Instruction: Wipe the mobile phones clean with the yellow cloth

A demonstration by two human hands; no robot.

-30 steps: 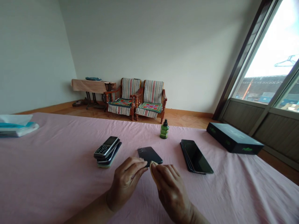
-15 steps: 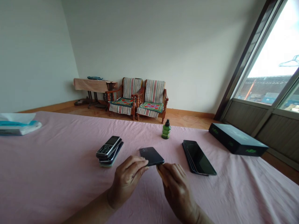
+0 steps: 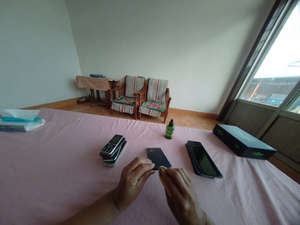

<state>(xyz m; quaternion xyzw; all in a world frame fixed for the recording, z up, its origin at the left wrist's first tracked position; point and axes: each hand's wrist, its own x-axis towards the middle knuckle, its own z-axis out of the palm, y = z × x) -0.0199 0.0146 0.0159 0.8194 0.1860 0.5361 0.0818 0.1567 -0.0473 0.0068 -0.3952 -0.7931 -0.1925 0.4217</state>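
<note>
A dark smartphone is in front of me, its back with the camera lenses facing up. My left hand is closed in a pinch on its near left edge. In my right hand a yellowish cloth is bunched under the closed fingers, close to the phone's near edge; whether cloth and phone touch is hard to make out. Left of the hands lies a stack of phones, with a keypad phone on top. To the right, several black smartphones are piled with a glossy screen facing up.
A green bottle with a black cap stands behind the phone. At the right is a black box, and a tissue pack lies at the far left. Everything rests on a pink cloth. Two wooden chairs stand beyond.
The right hand's cloth has moved from the phone's near right corner leftward along its near edge. The phone sits flatter, and the whole view has shifted slightly.
</note>
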